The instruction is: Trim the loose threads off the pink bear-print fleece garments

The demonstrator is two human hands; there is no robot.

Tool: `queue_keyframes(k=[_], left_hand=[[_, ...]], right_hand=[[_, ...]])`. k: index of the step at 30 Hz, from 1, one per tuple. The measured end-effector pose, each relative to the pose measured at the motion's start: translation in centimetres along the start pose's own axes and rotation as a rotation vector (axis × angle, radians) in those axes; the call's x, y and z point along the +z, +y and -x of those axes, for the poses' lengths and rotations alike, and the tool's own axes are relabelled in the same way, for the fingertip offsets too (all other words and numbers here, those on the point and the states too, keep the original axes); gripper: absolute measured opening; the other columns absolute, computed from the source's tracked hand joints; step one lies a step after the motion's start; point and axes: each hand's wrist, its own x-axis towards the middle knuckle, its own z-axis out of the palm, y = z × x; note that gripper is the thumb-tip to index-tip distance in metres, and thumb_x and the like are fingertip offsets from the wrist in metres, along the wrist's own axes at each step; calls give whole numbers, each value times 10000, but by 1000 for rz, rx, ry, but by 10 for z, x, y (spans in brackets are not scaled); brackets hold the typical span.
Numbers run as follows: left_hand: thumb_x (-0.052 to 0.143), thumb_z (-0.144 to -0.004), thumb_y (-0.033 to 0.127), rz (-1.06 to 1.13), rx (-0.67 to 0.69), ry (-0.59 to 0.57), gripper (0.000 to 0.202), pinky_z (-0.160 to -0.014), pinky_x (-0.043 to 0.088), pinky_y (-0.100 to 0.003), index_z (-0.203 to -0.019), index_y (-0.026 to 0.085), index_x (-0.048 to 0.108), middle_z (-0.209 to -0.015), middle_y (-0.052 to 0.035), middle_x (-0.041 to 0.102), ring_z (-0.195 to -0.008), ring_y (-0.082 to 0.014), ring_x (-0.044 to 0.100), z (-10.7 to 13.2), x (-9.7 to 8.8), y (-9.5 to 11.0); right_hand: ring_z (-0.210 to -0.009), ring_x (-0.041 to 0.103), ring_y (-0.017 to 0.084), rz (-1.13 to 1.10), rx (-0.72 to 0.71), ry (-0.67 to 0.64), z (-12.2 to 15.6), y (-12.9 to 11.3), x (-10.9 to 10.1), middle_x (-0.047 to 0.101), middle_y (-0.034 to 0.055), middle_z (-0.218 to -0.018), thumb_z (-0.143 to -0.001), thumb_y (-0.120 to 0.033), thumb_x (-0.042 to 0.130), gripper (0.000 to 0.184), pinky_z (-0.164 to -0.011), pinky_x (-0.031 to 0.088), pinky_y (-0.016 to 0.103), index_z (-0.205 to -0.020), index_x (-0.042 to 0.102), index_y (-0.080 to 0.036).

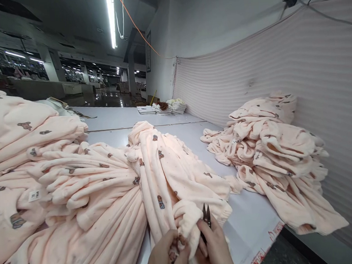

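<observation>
A pale pink fleece garment (181, 168) with small bear prints lies bunched on the table in front of me. My left hand (166, 257) pinches a gathered edge of its cloth, low in the view. Close beside it, my right hand (217, 246) is closed around dark thread snips (206, 214), whose pointed blades stick up past the fingers. That hand also rests against the same bunched fabric, and its fingertips are partly hidden there.
Pink fleece garments (85, 188) are heaped on the left, one showing a white label (34, 195). Another pile (268, 141) stands at right by the striped curtain (268, 63). Stacked white pieces (162, 108) lie at the back of the table (252, 219), whose edge runs lower right.
</observation>
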Motion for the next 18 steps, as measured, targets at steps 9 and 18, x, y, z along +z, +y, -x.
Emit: queue_keyframes(k=[9, 18], left_hand=[[630, -717, 274, 26, 239, 152, 178, -714, 447, -284, -888, 231, 614, -914, -98, 609, -793, -237, 561, 6, -15, -7], [495, -826, 307, 7, 234, 293, 161, -689, 435, -287, -949, 216, 546, -841, -49, 545, -738, -205, 531, 8, 0, -14]], right_hand=[[-750, 648, 180, 871, -592, -268, 16, -37, -47, 599, 64, -1019, -845, -277, 511, 281, -621, 535, 249, -1114, 594, -279], [-853, 665, 177, 930, -511, -469, 11, -54, -34, 662, 53, -981, -893, -253, 495, 223, -720, 530, 220, -1052, 651, -249]])
